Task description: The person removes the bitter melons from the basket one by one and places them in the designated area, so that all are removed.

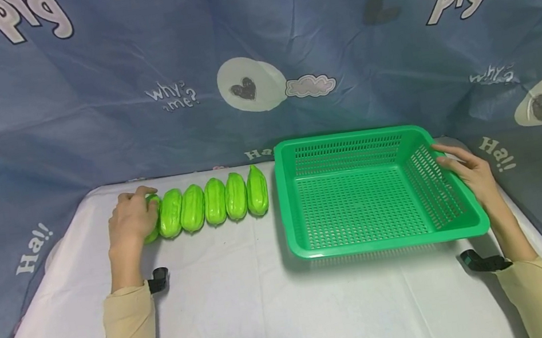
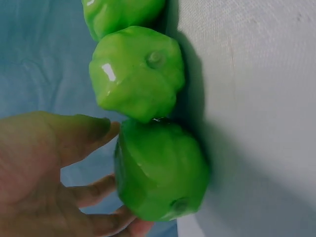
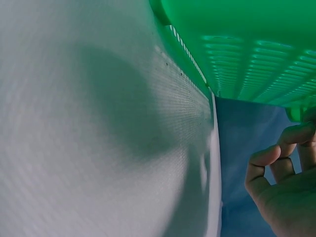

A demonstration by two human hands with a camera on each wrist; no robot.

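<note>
Several glossy, ridged green gourds stand side by side in a row across the left half of the table. My left hand (image 1: 131,218) holds the leftmost gourd (image 1: 152,233) and hides most of it in the head view. In the left wrist view, the thumb reaches along one side of that gourd (image 2: 163,170) and the fingers along the other. The neighbouring gourd (image 1: 170,214) lies right against it. My right hand (image 1: 477,177) grips the right rim of a green plastic basket (image 1: 391,243), its fingers bent at the edge in the right wrist view.
A white cloth (image 1: 218,309) covers the table. Behind it hangs a blue printed curtain (image 1: 130,56), close to the table's far edge. The basket's perforated floor (image 1: 359,205) shows bare, and its left rim is beside the rightmost gourd (image 1: 257,192).
</note>
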